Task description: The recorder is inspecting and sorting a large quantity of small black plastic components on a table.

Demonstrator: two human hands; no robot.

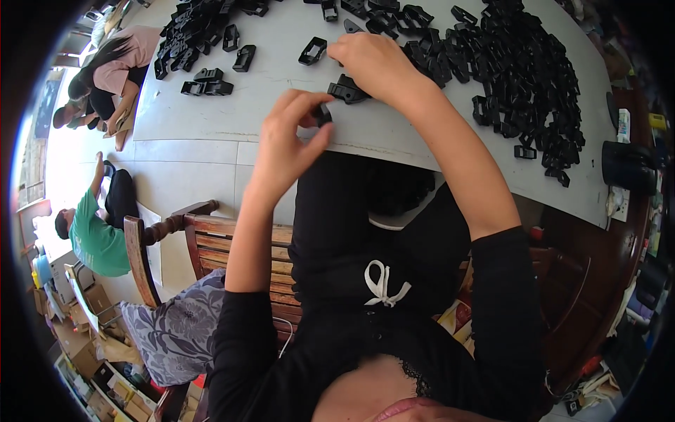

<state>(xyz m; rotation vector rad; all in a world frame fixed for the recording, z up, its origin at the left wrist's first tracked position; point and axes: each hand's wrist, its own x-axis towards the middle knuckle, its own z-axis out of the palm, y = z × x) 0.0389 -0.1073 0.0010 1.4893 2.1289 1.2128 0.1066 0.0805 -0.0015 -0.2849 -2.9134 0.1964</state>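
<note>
So the person's sitting on a wooden bench (211, 243) pulled up to a grey table (394, 130), both arms out over the near edge. Left hand (285, 141) has a small black plastic piece (323, 113) pinched between thumb and fingertips, right at the table's edge, fingers closed tight around it so you only see a bit of it poking out. Right hand (376, 67) is a little further in on the tabletop, palm down and curled over a bigger black plastic part (346, 90) that's lying flat on the surface; fingers look wrapped onto it but I can't really tell how firm that hold is. The two pieces are close together, nearly touching. To the right there's a huge pile of black plastic frames (520, 70), and a smaller heap (200, 35) sits at the far left of the table, with one loose frame (312, 51) just beyond the right hand. Off to the left a couple of other people are on the floor, one in a green shirt (95, 243).
</note>
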